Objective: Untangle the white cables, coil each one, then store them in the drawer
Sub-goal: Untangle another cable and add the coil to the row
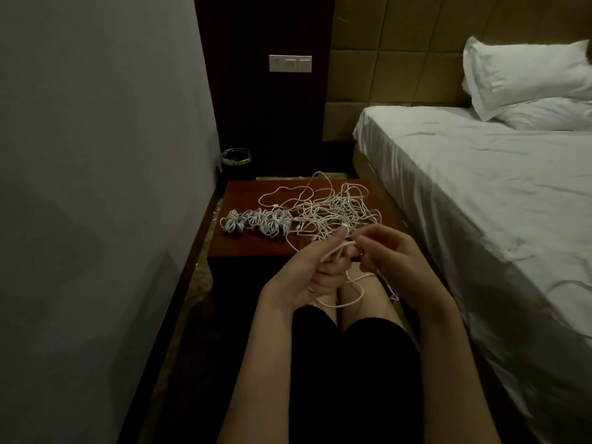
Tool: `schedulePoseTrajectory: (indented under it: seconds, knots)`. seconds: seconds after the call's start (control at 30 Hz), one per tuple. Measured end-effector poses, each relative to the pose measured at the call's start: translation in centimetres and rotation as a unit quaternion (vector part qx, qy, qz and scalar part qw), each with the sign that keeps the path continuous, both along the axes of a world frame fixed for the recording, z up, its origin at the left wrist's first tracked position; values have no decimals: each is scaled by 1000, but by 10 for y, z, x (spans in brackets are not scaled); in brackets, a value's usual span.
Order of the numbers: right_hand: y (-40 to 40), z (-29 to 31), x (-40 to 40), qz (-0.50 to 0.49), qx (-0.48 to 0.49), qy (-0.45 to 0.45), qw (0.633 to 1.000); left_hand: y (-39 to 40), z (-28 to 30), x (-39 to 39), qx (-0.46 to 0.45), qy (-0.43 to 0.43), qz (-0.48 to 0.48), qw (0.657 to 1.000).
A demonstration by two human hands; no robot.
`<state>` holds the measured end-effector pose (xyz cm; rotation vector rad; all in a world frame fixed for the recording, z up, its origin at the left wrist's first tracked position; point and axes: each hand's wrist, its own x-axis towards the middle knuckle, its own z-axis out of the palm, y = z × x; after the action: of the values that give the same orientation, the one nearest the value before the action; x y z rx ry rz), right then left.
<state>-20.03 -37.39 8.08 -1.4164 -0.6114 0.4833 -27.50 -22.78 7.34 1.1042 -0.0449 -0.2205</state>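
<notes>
So both hands are pinching one cable (pixel 344 304), left hand (pixel 315 267) anchoring the loops, right hand (pixel 382 254) feeding. Tangle (pixel 333 208) sits at 12 on the tabletop (pixel 243 245), finished coils (pixel 256 223) at 10.

Both hands, left hand (pixel 307 270) and right hand (pixel 384 254), pinch one white cable (pixel 344 304) above the nightstand (pixel 250 248).

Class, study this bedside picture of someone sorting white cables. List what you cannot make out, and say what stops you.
1. Drawer: none visible in the head view; the nightstand front is in dark shadow.
2. Number of cables in the tangle: strands overlap, too fine to count.
3. Coiled bundles: small and dim, count unclear.
4. Cable in the left hand and right hand: its ends are hidden by fingers.
</notes>
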Motion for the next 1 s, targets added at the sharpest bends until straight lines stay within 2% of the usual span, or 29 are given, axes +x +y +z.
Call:
schedulePoseTrajectory:
  seconds: [0.2, 0.3, 0.37, 0.43, 0.53, 0.6, 0.63, 0.7, 0.83, 0.9, 1.0]
  knots:
    - [14, 4, -12, -127, -22, -159, 979, -9, 0, -4, 96, 21, 24, 995]
    - [19, -3, -13, -148, -58, -185, 970, -6, -2, -6, 57, 4, 67, 996]
    - [15, -7, -13, -164, -75, -175, 968, 1, -3, -7, 10, 0, 134, 991]
    - [9, -7, -11, -163, -93, -179, 966, 5, -7, -5, 14, 7, 194, 981]
    - [9, -6, -13, -134, -145, -222, 955, 3, -12, -1, 147, 22, 253, 956]
    - [12, -8, -15, -139, -143, -220, 955, 5, -15, 0, 232, 62, 269, 933]
    - [12, -9, -14, -147, -136, -218, 955, 6, -16, -1, 247, 80, 269, 928]
    - [10, -8, -13, -144, -123, -215, 958, 7, -17, -2, 201, 82, 270, 938]
    - [18, -11, -18, -73, -175, -208, 960, 1, -13, 4, -23, 51, 283, 957]
    - [28, -19, -22, -73, -188, -210, 957, -3, -12, 5, -111, 46, 296, 948]
    - [35, -23, -28, -59, -169, -201, 963, -4, -13, 2, -178, 45, 337, 924]
